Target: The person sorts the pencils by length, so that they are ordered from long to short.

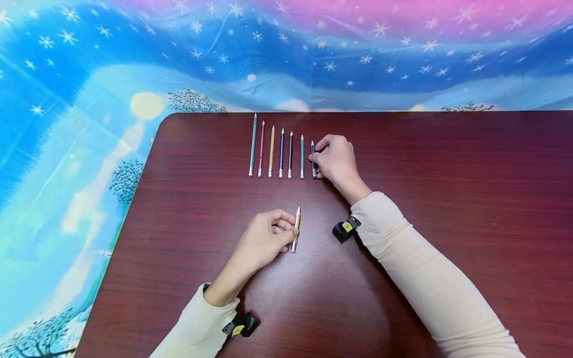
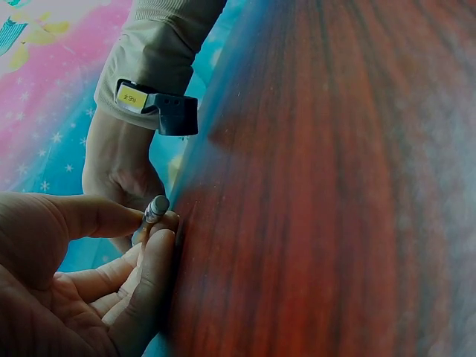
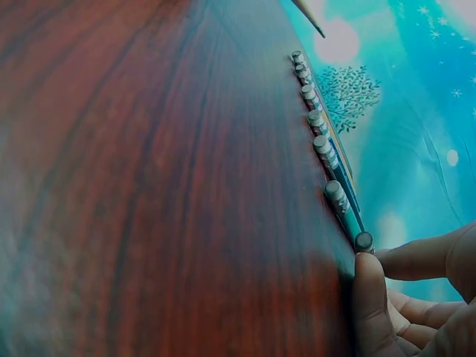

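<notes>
My left hand (image 1: 264,236) pinches a short yellow pencil (image 1: 297,219) between thumb and fingers, its tip pointing away from me; the left wrist view shows its eraser end (image 2: 158,206). Farther off, my right hand (image 1: 336,158) holds a short dark blue pencil (image 1: 312,147) at the right end of a row. In the right wrist view, thumb and finger meet at that pencil's eraser end (image 3: 364,242). Just left of it lies a teal pencil (image 1: 302,155). The row continues leftward with a black pencil (image 1: 291,153), a blue one (image 1: 281,151) and a yellow one (image 1: 271,150).
A pink pencil (image 1: 261,149) and a longer teal pencil (image 1: 252,144) finish the row's left side. Eraser ends line up, and lengths shrink toward the right. The dark wood table (image 1: 429,164) ends at a snowy patterned cloth (image 1: 313,59) behind and to the left.
</notes>
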`<move>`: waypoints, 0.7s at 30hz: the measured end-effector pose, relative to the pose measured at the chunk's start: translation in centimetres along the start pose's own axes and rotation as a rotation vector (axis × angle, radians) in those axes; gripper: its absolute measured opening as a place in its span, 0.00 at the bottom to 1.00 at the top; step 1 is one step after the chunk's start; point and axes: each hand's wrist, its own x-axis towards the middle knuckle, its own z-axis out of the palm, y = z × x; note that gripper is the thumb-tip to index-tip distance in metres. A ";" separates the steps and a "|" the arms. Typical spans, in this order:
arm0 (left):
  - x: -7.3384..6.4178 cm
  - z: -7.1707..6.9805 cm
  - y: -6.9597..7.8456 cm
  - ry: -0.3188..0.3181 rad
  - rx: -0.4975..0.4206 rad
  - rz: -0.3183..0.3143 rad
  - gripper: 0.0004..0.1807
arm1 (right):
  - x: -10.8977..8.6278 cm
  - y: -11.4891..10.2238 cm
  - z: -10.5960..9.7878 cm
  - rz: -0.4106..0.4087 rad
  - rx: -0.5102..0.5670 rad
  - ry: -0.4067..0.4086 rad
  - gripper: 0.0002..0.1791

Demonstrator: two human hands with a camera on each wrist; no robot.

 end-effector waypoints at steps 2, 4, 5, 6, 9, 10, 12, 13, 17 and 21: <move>0.0 0.0 0.1 -0.002 -0.002 -0.005 0.09 | 0.0 0.0 0.0 -0.003 0.001 -0.004 0.08; 0.1 0.0 0.0 -0.003 -0.002 -0.010 0.09 | 0.0 0.0 -0.1 -0.005 0.002 -0.006 0.08; 0.1 0.0 0.0 -0.003 -0.001 -0.010 0.09 | 0.0 0.0 -0.1 -0.007 0.002 -0.008 0.08; 0.1 0.0 0.0 -0.002 0.000 -0.008 0.09 | 0.0 0.0 -0.1 -0.008 0.004 -0.009 0.08; 0.0 0.0 0.0 0.001 0.004 -0.001 0.09 | 0.1 0.1 -0.1 -0.014 0.006 -0.010 0.07; 0.0 0.0 0.0 0.002 0.005 0.002 0.09 | 0.2 0.1 -0.1 -0.015 0.010 -0.011 0.07; 0.0 0.0 0.0 0.003 0.007 0.005 0.09 | 0.2 0.2 -0.1 -0.012 0.020 -0.013 0.07; 0.0 0.0 0.0 0.003 0.008 0.007 0.09 | 0.3 0.2 -0.1 -0.011 0.023 -0.014 0.07; 0.1 0.0 -0.1 0.006 0.007 0.007 0.09 | 0.3 0.2 -0.1 -0.007 0.036 -0.017 0.08; 0.1 0.0 -0.1 0.009 0.008 0.010 0.10 | 0.3 0.3 0.0 -0.009 0.035 -0.016 0.08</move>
